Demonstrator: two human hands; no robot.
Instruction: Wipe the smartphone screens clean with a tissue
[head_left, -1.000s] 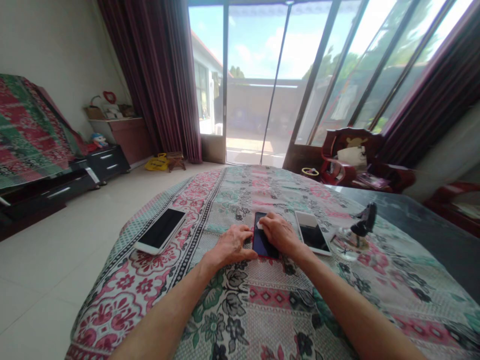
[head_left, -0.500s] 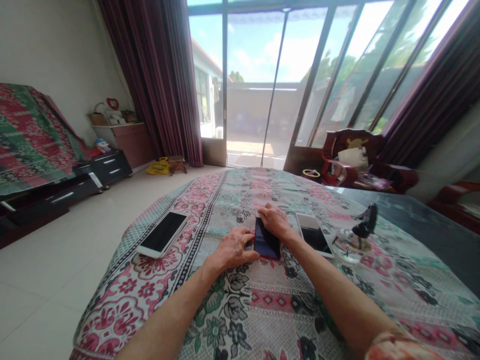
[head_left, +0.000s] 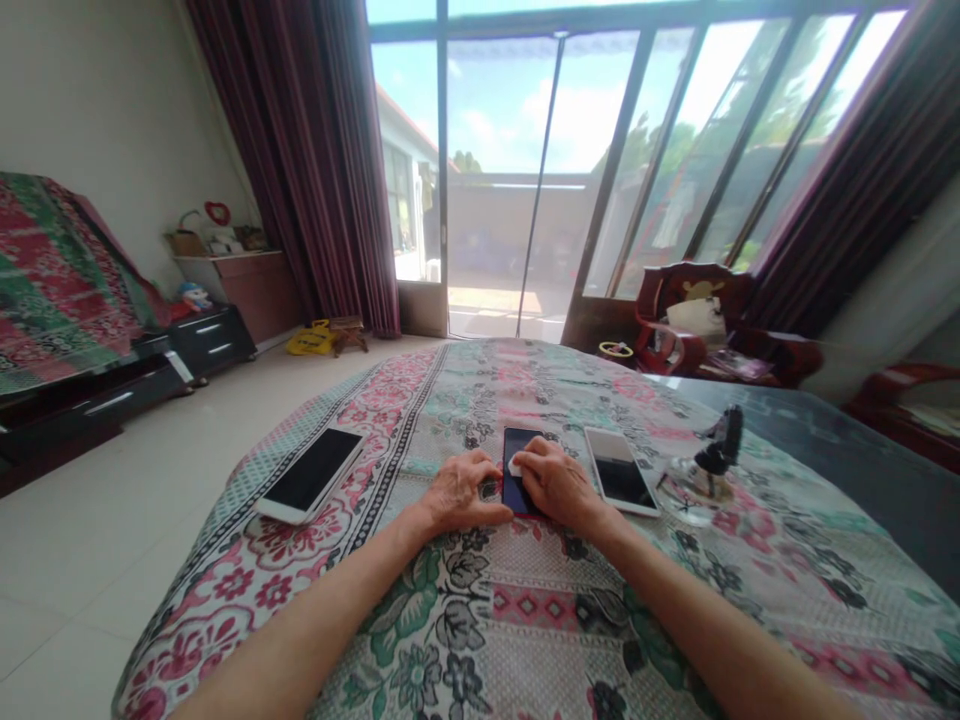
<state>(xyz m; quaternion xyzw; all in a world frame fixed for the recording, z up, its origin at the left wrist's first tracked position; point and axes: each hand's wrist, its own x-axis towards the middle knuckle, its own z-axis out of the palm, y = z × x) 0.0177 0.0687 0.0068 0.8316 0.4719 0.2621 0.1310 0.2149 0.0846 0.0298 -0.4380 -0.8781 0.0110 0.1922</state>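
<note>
A dark-screened smartphone (head_left: 515, 492) with a red edge lies flat on the patterned tablecloth in front of me. My left hand (head_left: 466, 492) holds its left side, fingers at the edge and thumb by the lower corner. Over the screen, my right hand (head_left: 559, 485) is closed with a small white wad (head_left: 514, 466), perhaps tissue or cloth, pinched under its fingertips against the glass. To the right lies a white phone (head_left: 621, 470), its screen partly bright with reflection. A larger white phone (head_left: 313, 475) with a black screen lies left of my hands.
A clear glass object with a black top (head_left: 709, 475) stands on the tablecloth (head_left: 540, 635) at the right. Beyond the cloth is a dark tabletop (head_left: 840, 430). A carved wooden chair (head_left: 694, 320) and a yellow bag (head_left: 310, 338) are farther back, near the glass doors.
My right hand has moved from the phone's top edge down toward the middle of its screen, and the white wad now shows under its fingers. My left hand stays at the left edge.
</note>
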